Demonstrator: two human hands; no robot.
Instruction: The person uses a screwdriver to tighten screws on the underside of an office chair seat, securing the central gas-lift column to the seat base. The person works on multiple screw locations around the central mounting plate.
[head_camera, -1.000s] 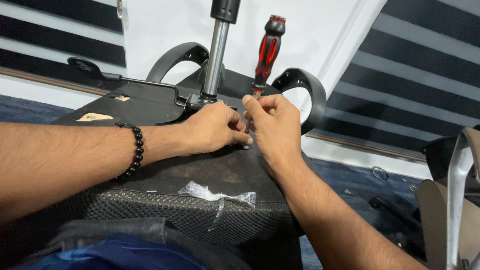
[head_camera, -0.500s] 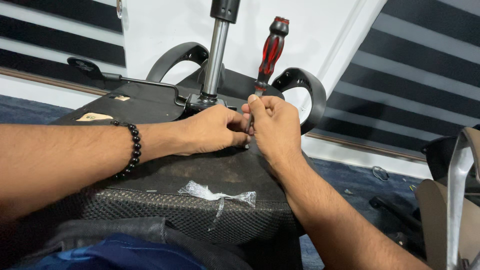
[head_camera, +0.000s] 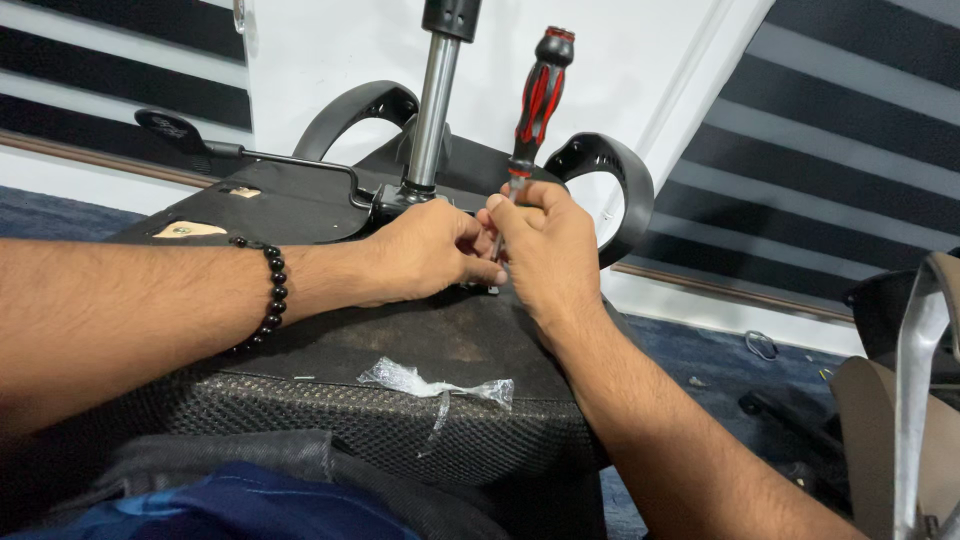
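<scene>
Your right hand (head_camera: 545, 250) pinches the shaft of the red-and-black screwdriver (head_camera: 538, 95), standing nearly upright just right of the chrome gas column (head_camera: 432, 115). Your left hand (head_camera: 425, 250) curls closed beside it, fingertips touching the right; what it grips, you can't tell. Both rest mid-underside of the upturned chair seat (head_camera: 300, 210). Armrest loops (head_camera: 610, 170) crowd the far edge; open room lies nearer you, where a crumpled clear plastic bag (head_camera: 430, 385) sits at the mesh edge.

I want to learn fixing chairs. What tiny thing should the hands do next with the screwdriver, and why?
Probably turn the screwdriver. It stands upright with its tip hidden between the left hand and right hand, both pinched together on the upturned chair base.
</scene>
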